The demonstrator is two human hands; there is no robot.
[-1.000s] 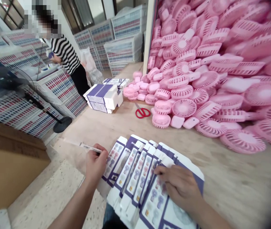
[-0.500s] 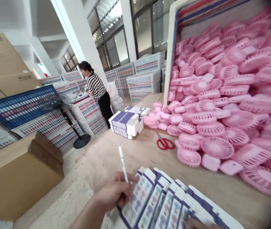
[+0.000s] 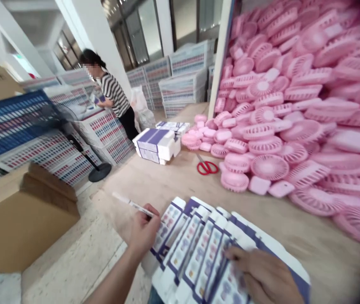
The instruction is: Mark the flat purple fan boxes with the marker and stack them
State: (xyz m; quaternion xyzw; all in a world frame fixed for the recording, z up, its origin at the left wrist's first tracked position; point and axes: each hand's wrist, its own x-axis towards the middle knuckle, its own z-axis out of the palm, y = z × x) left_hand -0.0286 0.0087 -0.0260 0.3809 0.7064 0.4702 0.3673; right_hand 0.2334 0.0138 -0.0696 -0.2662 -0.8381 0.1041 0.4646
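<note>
Pinching a white pen (image 3: 132, 203), the left hand (image 3: 145, 232) was held at the left of flat cartons (image 3: 203, 250), fanned along the surface (image 3: 129, 179) edge, the right hand (image 3: 264, 274) was laid on them, its grip too blurred to tell.

Flattened white-and-purple boxes (image 3: 201, 251) overlap in a fanned row; left of the boxes, a slim white pen (image 3: 135, 205) slants.
</note>
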